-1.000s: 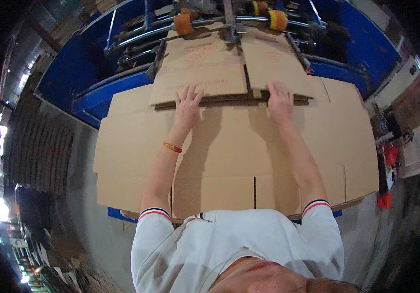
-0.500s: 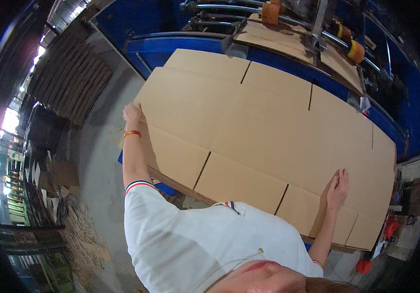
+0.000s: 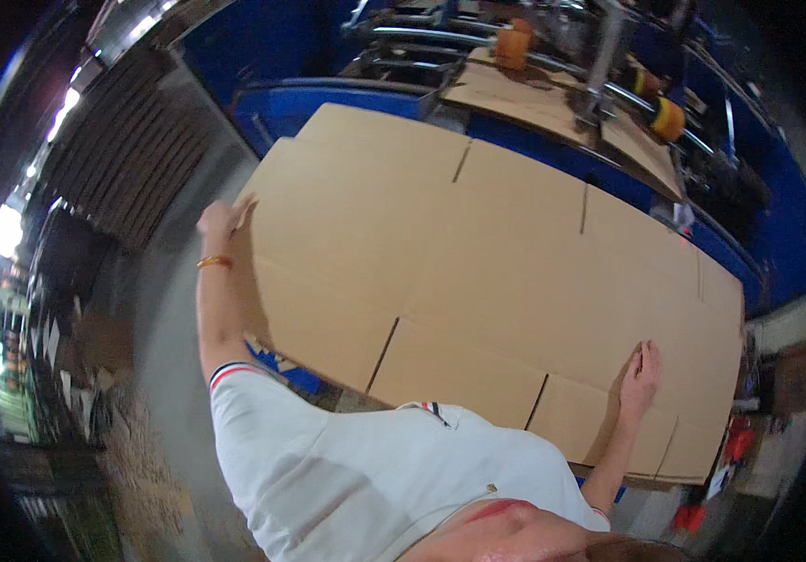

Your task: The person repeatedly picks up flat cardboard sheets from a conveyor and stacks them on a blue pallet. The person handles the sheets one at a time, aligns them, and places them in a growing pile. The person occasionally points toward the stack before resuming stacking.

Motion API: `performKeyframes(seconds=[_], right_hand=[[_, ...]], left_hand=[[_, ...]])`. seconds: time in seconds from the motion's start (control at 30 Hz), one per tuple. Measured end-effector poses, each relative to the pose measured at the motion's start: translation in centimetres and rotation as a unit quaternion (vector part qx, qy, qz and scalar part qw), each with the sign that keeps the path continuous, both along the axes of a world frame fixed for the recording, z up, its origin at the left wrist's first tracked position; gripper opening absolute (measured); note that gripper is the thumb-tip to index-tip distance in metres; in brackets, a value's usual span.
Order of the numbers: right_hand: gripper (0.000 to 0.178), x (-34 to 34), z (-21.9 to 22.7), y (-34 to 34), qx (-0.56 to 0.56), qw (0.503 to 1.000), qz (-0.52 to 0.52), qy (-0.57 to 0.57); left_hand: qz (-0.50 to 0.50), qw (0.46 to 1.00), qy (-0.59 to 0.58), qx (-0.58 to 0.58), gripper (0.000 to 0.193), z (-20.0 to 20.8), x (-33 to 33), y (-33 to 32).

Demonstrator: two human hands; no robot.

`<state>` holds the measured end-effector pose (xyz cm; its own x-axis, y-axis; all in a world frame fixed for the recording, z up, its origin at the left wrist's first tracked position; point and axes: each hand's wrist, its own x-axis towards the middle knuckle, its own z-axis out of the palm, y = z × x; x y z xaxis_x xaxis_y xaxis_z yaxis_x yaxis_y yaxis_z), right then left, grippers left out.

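Observation:
A large flat cardboard box blank, tan with slots and creases, lies in front of me on other cardboard whose edges barely show. My left hand is at its left edge, thumb and fingers apart, the fingertips close to the border; whether they touch is hard to tell. On the near right flap rests my right hand, fingers stretched out and lying along the board, gripping nothing.
Beyond the blank stands a blue machine with metal shafts and orange rollers; more cardboard lies inside it. Stacked dark sheets stand at the far left. Scraps litter the floor. Red objects sit at the right.
My left hand has moved left, off the blank's edge, and its fingers have spread. My right hand stays on the near right flap. The whole view has shifted slightly.

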<state>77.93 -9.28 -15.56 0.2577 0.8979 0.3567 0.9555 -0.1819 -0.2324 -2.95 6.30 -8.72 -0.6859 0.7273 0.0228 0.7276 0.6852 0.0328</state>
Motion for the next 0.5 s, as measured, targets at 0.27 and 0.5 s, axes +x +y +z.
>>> performKeyframes(seconds=[0.27,0.5], right_hand=[[0.026,-0.9,0.3,0.0,0.040,0.998,-0.037,0.014],[0.025,-1.1,0.0,-0.5,0.071,0.997,-0.039,0.019]], left_hand=[[0.043,0.975,0.046,0.214,0.066,-6.0,1.4,1.6],[0.049,0.946,0.201,0.250,0.048,-10.0,2.5,0.7]])
